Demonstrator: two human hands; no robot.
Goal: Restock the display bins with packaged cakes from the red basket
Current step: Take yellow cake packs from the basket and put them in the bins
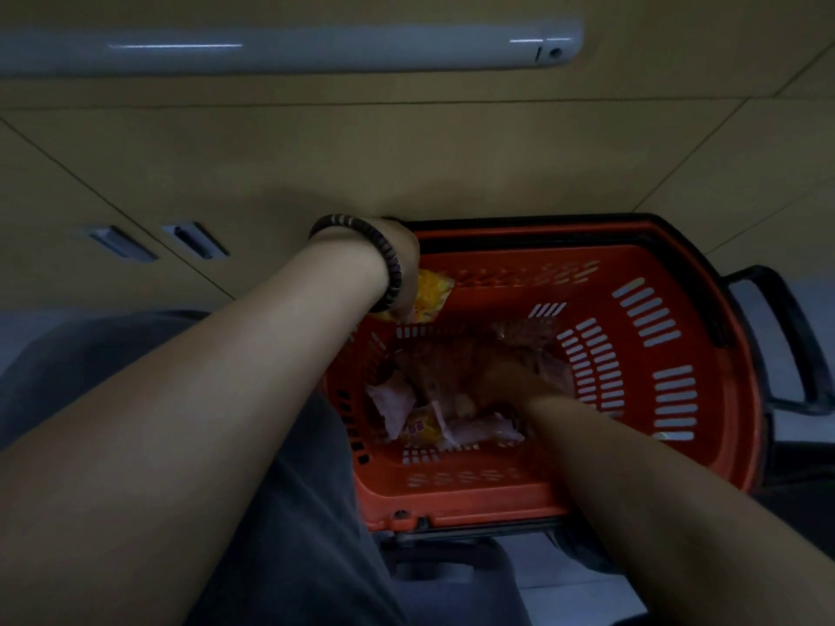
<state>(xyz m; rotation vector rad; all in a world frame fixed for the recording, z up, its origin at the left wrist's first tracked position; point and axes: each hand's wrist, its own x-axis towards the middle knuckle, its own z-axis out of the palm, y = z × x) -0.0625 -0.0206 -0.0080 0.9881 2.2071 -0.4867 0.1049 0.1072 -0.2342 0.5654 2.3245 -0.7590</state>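
Note:
The red basket with black handles stands on the floor right of my legs. Several packaged cakes in pink and yellow wrappers lie at its bottom. My left hand, with a dark beaded bracelet on the wrist, is bent over the basket's far left rim and holds a yellow packaged cake; its fingers are mostly hidden. My right hand reaches down into the pile of packages. The dim light hides whether its fingers are curled round one.
The tan tiled floor stretches beyond the basket. A white rounded rail runs along the top. Two small metal floor fittings sit at the left. My dark trouser legs fill the lower middle.

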